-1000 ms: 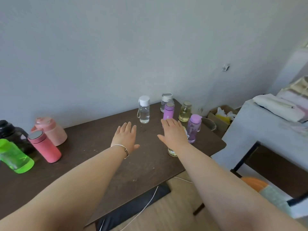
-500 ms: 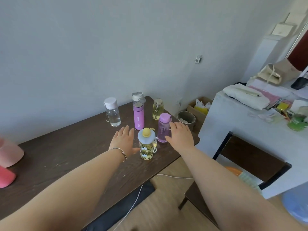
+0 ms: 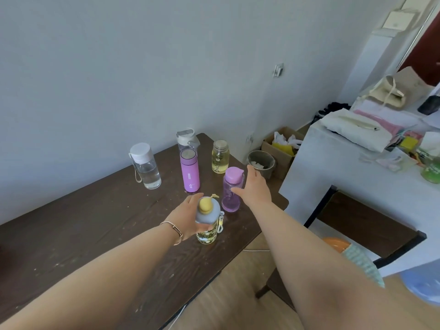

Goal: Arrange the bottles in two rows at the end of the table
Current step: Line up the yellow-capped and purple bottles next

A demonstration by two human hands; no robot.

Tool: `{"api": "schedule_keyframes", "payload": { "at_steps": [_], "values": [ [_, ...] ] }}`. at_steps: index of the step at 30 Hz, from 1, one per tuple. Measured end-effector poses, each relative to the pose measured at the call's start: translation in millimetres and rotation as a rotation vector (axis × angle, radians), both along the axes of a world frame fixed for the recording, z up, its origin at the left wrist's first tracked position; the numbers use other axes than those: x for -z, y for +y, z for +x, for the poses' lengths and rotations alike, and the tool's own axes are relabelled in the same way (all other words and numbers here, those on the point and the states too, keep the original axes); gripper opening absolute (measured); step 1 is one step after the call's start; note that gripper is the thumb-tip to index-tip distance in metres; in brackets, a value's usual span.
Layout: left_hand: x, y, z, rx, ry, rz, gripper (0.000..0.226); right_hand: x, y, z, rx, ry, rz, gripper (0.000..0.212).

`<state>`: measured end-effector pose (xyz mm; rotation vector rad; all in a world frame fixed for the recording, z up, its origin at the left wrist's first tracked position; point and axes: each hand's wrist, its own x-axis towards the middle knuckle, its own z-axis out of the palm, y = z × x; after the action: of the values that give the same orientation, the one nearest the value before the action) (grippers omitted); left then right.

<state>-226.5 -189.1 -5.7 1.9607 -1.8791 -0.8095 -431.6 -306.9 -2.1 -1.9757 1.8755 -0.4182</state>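
Observation:
Several bottles stand at the right end of the dark wooden table (image 3: 95,225). Near the wall are a clear bottle with a white cap (image 3: 145,166), a clear bottle with a white flip lid (image 3: 187,139) and a yellow-tinted jar bottle (image 3: 220,157). A pink flask (image 3: 189,173) stands just in front of the flip-lid bottle. Closer to me is a translucent purple bottle (image 3: 232,190). My right hand (image 3: 256,189) is open against its right side. My left hand (image 3: 188,217) wraps around a patterned bottle with a grey lid and yellow knob (image 3: 207,222), which stands near the front edge.
The table's right edge lies just past the purple bottle. Beyond it are a bin (image 3: 261,163) and a cardboard box (image 3: 282,145) on the floor. A pale desk (image 3: 333,177) piled with cloths stands to the right, with a dark chair (image 3: 362,225) under it.
My left hand has moved right and closed around the grey-lidded bottle. My right hand has shifted forward beside the purple bottle. My view has moved a little closer.

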Motion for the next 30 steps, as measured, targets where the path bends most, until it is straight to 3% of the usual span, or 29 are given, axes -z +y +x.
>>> {"api": "schedule_keyframes", "payload": {
  "at_steps": [5,13,30],
  "values": [
    [15.1,-4.3,5.5,-0.016,0.126,-0.012,0.106,16.4,-14.0,13.7,0.024,-0.127,0.053,0.096],
    [29.1,-4.5,13.1,0.006,0.182,-0.066,0.1,33.2,-17.3,22.7,0.075,-0.306,0.018,0.081],
    [30.4,8.8,15.3,-0.06,0.197,-0.124,0.096,17.7,2.0,25.3,0.029,-0.353,-0.05,0.078]
  ]
}}
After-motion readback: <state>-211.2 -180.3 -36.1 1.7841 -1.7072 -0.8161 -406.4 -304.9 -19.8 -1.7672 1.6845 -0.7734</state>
